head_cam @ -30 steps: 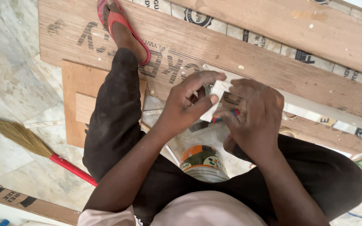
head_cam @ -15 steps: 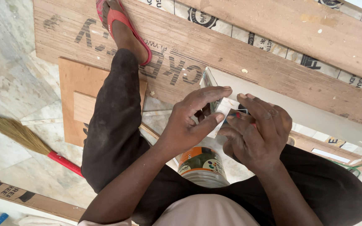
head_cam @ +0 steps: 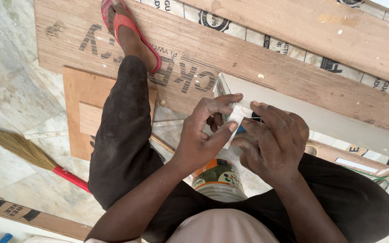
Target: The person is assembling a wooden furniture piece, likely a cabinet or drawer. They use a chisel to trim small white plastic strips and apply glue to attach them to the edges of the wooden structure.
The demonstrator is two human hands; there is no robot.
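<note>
White strip, thin and pale; pinched between left hand and right hand.

We see raw plywood boards: matt, rough grain, ink-stamped and paint-flecked, with a smoother grey laminate-faced strip on top and a small white, paper-like piece pinched at its end. Floor looks like polished marble tile, slightly glossy, veined. Jar is clear plastic with a glossy printed label; sandal is red rubber, matt; broom has dry straw bristles and a glossy red plastic handle; trousers are dusty dark cloth.
</note>
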